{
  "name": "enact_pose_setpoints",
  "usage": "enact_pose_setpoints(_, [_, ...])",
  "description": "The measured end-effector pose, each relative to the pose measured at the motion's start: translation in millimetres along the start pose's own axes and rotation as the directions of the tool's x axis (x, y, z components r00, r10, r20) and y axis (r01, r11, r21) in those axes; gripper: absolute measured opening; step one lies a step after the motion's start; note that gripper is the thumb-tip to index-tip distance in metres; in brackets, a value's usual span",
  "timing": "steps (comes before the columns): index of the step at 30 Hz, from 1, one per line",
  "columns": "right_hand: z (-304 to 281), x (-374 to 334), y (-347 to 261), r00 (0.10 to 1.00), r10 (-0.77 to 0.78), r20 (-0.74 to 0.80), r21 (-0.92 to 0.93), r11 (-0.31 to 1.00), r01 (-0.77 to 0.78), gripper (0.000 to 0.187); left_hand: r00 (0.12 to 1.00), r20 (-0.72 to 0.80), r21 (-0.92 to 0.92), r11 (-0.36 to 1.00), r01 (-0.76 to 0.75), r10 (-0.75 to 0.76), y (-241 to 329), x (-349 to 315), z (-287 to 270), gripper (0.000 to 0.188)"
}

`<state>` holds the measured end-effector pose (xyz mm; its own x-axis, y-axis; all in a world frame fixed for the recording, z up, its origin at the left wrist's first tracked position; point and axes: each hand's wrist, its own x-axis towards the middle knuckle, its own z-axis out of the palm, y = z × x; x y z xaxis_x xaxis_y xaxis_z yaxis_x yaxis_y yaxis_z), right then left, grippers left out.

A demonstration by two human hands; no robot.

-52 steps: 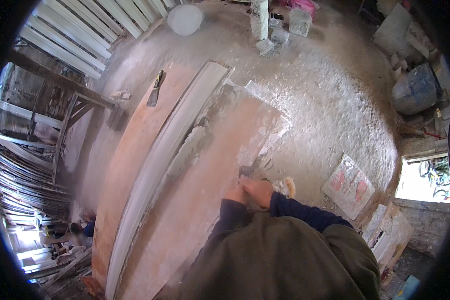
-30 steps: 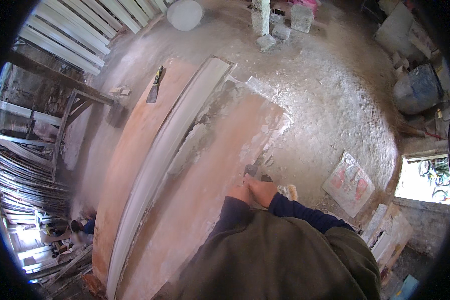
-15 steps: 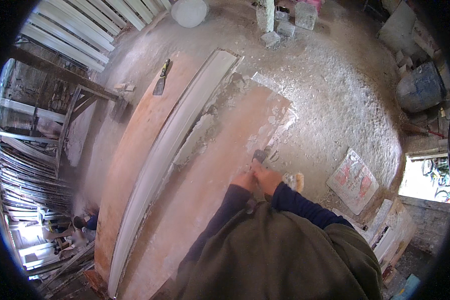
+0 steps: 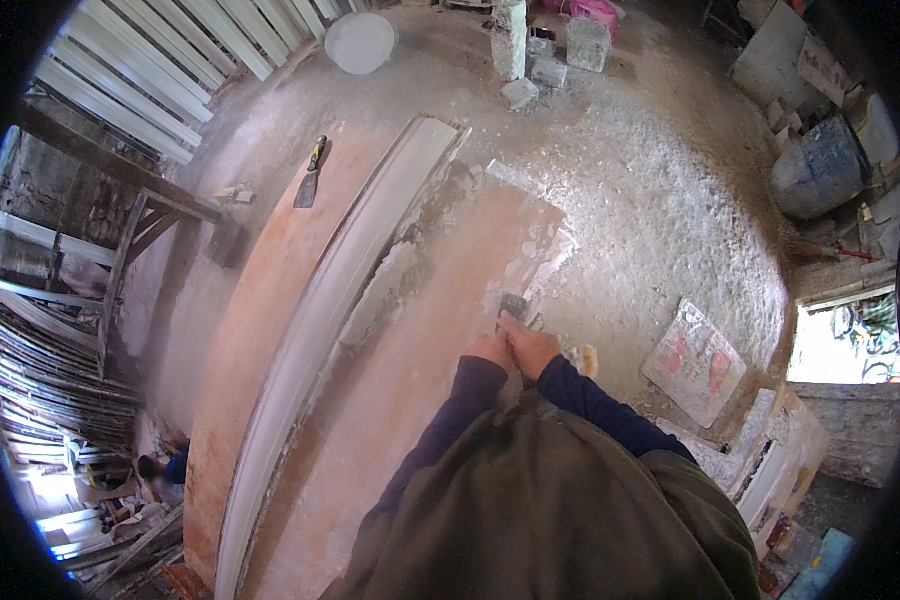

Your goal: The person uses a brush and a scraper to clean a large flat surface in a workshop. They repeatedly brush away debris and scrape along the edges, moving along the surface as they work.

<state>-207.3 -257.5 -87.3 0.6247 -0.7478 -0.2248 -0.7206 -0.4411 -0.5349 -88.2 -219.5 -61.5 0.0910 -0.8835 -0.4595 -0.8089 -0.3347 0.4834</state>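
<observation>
My right hand (image 4: 533,347) is closed round the handle of a scraper (image 4: 513,305), whose dark, flat head points away from me. My left hand (image 4: 490,348) is closed on the same tool, pressed against the right one. The head is over the right part of a dusty, reddish-brown work board (image 4: 450,290), by its crumb-covered right edge. Fingers hide most of the handle. Along the board's left side runs a long, curved white plaster moulding (image 4: 310,310). A putty knife (image 4: 311,178) with a yellow-and-black handle lies on the board beyond the moulding.
White plaster flakes cover the floor to the right. A whitish square slab (image 4: 695,362) lies there, with a blue barrel (image 4: 818,170) farther back. At top left stand white strips (image 4: 140,70) and a round white lid (image 4: 361,43). Another person (image 4: 168,468) is low at the left.
The whole view has shifted slightly. Both hands and the scraper remain close to the same place by the board's right edge, with the tool's head turned a little.
</observation>
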Motion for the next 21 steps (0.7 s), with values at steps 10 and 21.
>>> enact_pose_setpoints(10, [-7.6, 3.5, 1.5, 0.998, 0.046, -0.049, 0.055, 0.998, -0.044, 0.034, 0.997, -0.063, -0.083, 0.996, -0.038, 0.033, -2.2, 16.7, 12.0, 0.032])
enact_pose_setpoints(21, [17.8, -3.6, -13.8, 0.979, -0.197, -0.051, 0.145, 0.968, 0.202, 0.03, 0.997, 0.017, -0.051, 0.996, 0.072, -0.071, -18.5, -22.5, 0.4, 0.025])
